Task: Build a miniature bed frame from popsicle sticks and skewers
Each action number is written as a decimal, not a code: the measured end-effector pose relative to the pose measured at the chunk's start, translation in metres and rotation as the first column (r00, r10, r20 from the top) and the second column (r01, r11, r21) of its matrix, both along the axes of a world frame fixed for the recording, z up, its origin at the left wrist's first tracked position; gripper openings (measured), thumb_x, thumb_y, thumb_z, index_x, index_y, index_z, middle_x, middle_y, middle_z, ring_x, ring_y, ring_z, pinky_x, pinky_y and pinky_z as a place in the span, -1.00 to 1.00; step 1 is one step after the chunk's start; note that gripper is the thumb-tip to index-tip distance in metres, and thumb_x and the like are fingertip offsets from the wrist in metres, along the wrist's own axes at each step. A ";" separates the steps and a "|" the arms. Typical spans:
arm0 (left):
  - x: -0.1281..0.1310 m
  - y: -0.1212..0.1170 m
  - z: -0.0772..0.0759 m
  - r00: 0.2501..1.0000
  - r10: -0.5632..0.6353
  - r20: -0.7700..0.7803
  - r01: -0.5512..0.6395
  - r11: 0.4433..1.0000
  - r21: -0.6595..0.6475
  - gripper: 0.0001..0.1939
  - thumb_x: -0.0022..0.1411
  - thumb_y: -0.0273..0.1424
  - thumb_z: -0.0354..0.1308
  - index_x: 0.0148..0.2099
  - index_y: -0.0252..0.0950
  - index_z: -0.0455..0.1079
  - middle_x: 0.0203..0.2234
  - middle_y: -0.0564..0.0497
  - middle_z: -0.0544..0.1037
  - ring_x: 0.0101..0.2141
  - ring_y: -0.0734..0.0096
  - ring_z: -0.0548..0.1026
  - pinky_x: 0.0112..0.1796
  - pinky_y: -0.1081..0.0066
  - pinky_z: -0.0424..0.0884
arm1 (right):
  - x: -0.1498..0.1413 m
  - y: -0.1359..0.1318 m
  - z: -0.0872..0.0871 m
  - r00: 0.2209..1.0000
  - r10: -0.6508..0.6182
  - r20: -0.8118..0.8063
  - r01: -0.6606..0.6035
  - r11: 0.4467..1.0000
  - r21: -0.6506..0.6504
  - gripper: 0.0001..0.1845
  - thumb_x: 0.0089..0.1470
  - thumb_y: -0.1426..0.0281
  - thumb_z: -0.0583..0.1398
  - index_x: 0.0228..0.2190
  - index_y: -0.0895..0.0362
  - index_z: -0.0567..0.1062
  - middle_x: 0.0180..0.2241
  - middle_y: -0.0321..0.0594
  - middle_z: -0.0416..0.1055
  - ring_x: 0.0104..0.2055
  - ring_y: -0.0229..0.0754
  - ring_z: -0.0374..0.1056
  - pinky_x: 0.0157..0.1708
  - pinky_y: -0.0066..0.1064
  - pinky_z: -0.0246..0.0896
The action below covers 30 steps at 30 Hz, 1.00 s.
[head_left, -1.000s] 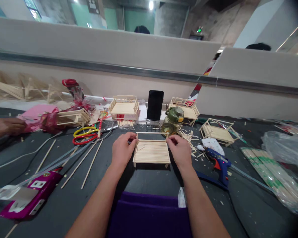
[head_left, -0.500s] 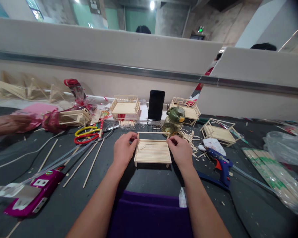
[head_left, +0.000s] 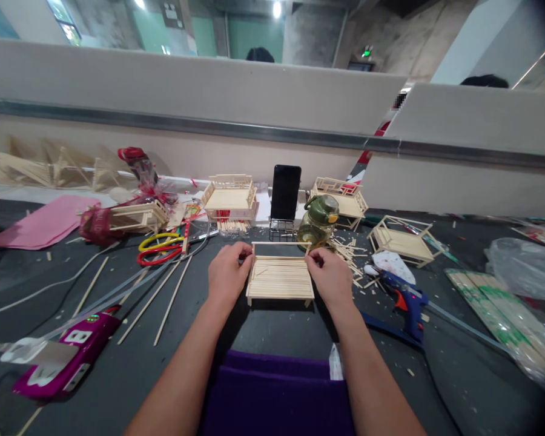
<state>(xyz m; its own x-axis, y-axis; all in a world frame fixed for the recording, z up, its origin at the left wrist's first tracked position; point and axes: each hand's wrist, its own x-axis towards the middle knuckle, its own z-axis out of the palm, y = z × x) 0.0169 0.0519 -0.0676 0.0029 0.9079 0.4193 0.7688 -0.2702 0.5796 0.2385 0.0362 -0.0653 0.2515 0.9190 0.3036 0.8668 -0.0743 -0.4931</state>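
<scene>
A miniature bed made of wooden sticks (head_left: 280, 280) stands on the dark table in front of me, its slatted top facing up and a thin rail across its back. At its back left corner, my left hand (head_left: 229, 271) is closed in a pinch around the post beneath the rail's end. My right hand (head_left: 330, 275) pinches the back right corner in the same way. The fingertips hide the joints there. One short loose stick piece (head_left: 261, 271) lies on the slats.
Behind stand a phone (head_left: 286, 192), a green-lidded jar (head_left: 318, 221) and more stick models (head_left: 229, 197). A blue glue gun (head_left: 406, 306) and bagged sticks (head_left: 495, 309) lie right. Left are scissors (head_left: 161, 251), loose sticks, cables and a magenta power strip (head_left: 68, 357).
Another person's hand at the far left has gone from view, leaving the pink sheets uncovered. My hands and the miniature bed stay essentially in place.
</scene>
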 end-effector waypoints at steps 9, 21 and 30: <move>-0.001 0.002 -0.001 1.000 0.003 -0.003 -0.003 1.000 -0.022 -0.93 0.19 -0.38 0.12 -0.27 -0.19 0.43 -0.39 0.05 0.54 -0.33 0.33 0.48 -0.31 0.41 0.33 | -0.001 0.000 -0.001 1.000 -0.014 -0.001 0.014 1.000 -0.008 -0.83 0.09 0.29 0.17 -0.45 0.02 0.54 -0.48 -0.33 0.49 -0.41 -0.22 0.32 -0.46 -0.45 -0.06; -0.001 0.002 0.000 1.000 0.008 -0.013 -0.009 0.999 -0.039 -0.93 0.18 -0.37 0.11 -0.28 -0.18 0.42 -0.39 0.05 0.55 -0.33 0.33 0.49 -0.32 0.41 0.34 | -0.001 0.000 -0.001 0.999 -0.010 -0.034 0.010 1.000 0.001 -0.83 0.08 0.30 0.16 -0.45 0.04 0.54 -0.50 -0.31 0.47 -0.43 -0.23 0.30 -0.46 -0.45 -0.04; -0.001 0.002 -0.001 1.000 0.003 -0.002 -0.003 0.999 -0.037 -0.91 0.18 -0.35 0.11 -0.28 -0.19 0.43 -0.38 0.05 0.56 -0.34 0.34 0.49 -0.32 0.41 0.34 | -0.001 -0.001 0.000 1.000 -0.009 -0.030 0.009 1.000 0.002 -0.83 0.10 0.31 0.16 -0.47 0.04 0.52 -0.49 -0.32 0.48 -0.43 -0.24 0.29 -0.46 -0.47 -0.07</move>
<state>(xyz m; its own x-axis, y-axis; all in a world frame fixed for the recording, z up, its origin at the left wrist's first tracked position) 0.0163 0.0540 -0.0687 0.0006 0.9229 0.3849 0.7706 -0.2457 0.5880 0.2370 0.0354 -0.0655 0.2690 0.9160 0.2975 0.8508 -0.0812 -0.5191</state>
